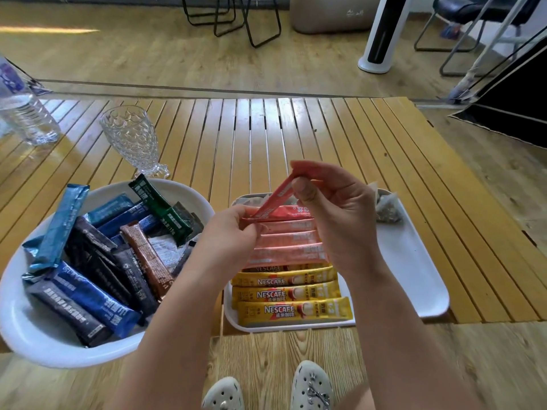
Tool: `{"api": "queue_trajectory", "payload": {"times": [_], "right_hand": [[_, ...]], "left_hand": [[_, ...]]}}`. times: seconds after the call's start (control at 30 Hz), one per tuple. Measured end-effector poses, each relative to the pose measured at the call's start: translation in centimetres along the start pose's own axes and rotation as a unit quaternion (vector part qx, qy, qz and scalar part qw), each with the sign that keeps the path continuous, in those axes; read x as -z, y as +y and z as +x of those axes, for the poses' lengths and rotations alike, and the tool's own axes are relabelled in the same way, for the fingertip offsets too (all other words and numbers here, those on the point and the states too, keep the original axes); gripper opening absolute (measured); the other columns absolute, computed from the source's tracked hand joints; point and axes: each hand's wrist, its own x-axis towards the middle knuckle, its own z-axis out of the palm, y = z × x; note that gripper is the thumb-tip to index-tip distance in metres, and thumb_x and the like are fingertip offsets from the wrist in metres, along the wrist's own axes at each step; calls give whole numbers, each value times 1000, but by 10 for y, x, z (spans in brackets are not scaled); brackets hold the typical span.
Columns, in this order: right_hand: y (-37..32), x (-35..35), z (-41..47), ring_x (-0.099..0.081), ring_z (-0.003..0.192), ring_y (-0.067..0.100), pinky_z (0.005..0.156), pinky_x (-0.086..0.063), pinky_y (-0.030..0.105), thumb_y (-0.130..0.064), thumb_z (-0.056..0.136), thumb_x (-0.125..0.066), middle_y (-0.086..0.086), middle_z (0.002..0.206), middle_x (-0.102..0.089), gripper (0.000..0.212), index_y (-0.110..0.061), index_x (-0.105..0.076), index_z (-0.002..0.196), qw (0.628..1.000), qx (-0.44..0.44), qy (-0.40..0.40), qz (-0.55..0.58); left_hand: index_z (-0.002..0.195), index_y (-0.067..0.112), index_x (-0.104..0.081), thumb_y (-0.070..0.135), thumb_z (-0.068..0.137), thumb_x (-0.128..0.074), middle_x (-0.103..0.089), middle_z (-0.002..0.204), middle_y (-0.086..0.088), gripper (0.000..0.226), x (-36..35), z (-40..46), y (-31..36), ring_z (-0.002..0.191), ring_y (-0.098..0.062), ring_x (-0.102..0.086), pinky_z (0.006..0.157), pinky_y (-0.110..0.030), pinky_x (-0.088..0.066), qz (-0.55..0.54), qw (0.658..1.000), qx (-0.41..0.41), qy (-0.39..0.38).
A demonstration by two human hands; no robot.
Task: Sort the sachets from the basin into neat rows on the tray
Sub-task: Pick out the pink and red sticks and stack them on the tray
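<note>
Slatted wooden table (296, 137), low, seen from above. Near left: white basin (35, 329), round, holding a loose heap of stick sachets in blue, dark grey, brown and green, lying crossed over one another; one green sachet (161, 210) leans on the far rim, one pale blue sachet (60, 229) juts over the left rim. Near centre-right: white tray (414, 261), oblong, rounded corners. On the tray, left portion: a column of sachets laid side by side, long axis left to right; yellow Nescafe sachets (293, 310) in the near rows, pink sachets (288, 242) in the rows beyond. Far right corner of the tray: small pale packets (387, 210), contents unclear. Above the pink rows: one pink sachet (275, 199), held tilted, low end left, high end right and farther off. Left hand (233, 232): fingers curled, pinching the sachet's low end. Right hand (331, 202): thumb and fingers pinching the high end. Far left of the table: patterned clear goblet (133, 140), upright, just beyond the basin; clear plastic bottle (22, 110) at the frame's left edge. Bottom edge: two pale clogs (310, 386) on wood flooring.
</note>
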Motion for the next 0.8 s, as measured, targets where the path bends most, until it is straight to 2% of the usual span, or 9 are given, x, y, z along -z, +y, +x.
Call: {"api": "queue_trajectory", "payload": {"times": [0.1, 0.33, 0.47, 0.53, 0.6, 0.7, 0.8], "right_hand": [[-1, -1, 0, -69, 80, 10, 69, -55, 22, -14, 79, -67, -1, 88, -71, 27, -11, -66, 105, 1000, -5, -1, -2], [-2, 0, 1, -71, 79, 16, 68, -57, 28, -17, 80, -67, 8, 92, -70, 28, -10, -66, 107, 1000, -11, -6, -23], [-1, -2, -1, -72, 79, 16, 68, -56, 27, -23, 80, -66, -3, 82, -73, 18, -14, -70, 95, 999, -3, -4, -43], [-1, -3, -1, -70, 79, 13, 68, -55, 24, -24, 80, -66, -8, 80, -72, 14, -16, -70, 91, 999, -4, 0, -43], [-1, -3, -1, -70, 79, 15, 68, -56, 25, -26, 80, -67, -5, 81, -72, 15, -16, -70, 91, 999, -8, 6, -46], [-2, -1, -1, -71, 86, 25, 73, -59, 39, -31, 78, -68, 9, 93, -72, 28, -16, -69, 102, 996, -13, 8, -88], [-3, 3, -2, -71, 86, 21, 71, -59, 38, -35, 78, -67, 9, 96, -72, 36, -16, -67, 108, 990, -12, 10, -137]], "left_hand": [[115, 28, -66, 22, 95, -58, -73, 95, 9, 22, 1, -1, 0, 91, -13, -68, 81, -37, -56, 14, 1000, -5, -12], [110, 29, -69, 24, 92, -64, -74, 93, 11, 20, -1, 0, -1, 94, -12, -68, 87, -41, -55, 20, 999, -6, -33], [104, 27, -71, 26, 91, -65, -74, 92, 12, 15, -4, -1, 0, 91, -7, -67, 71, -22, -50, 15, 999, -19, -35], [103, 26, -71, 29, 91, -64, -73, 91, 12, 14, -6, -1, 0, 90, -6, -66, 68, -21, -48, 19, 999, -23, -32], [103, 24, -71, 33, 90, -64, -73, 91, 11, 18, -7, -2, 0, 89, -7, -67, 70, -23, -50, 20, 999, -32, -24], [103, 26, -71, 38, 89, -65, -73, 89, 11, 20, -8, -3, -1, 87, -5, -68, 75, -28, -54, 16, 998, -56, 13], [99, 30, -68, 38, 89, -65, -69, 84, 16, 13, -5, -4, -1, 80, 1, -64, 63, -16, -46, 64, 993, -79, 53]]}}
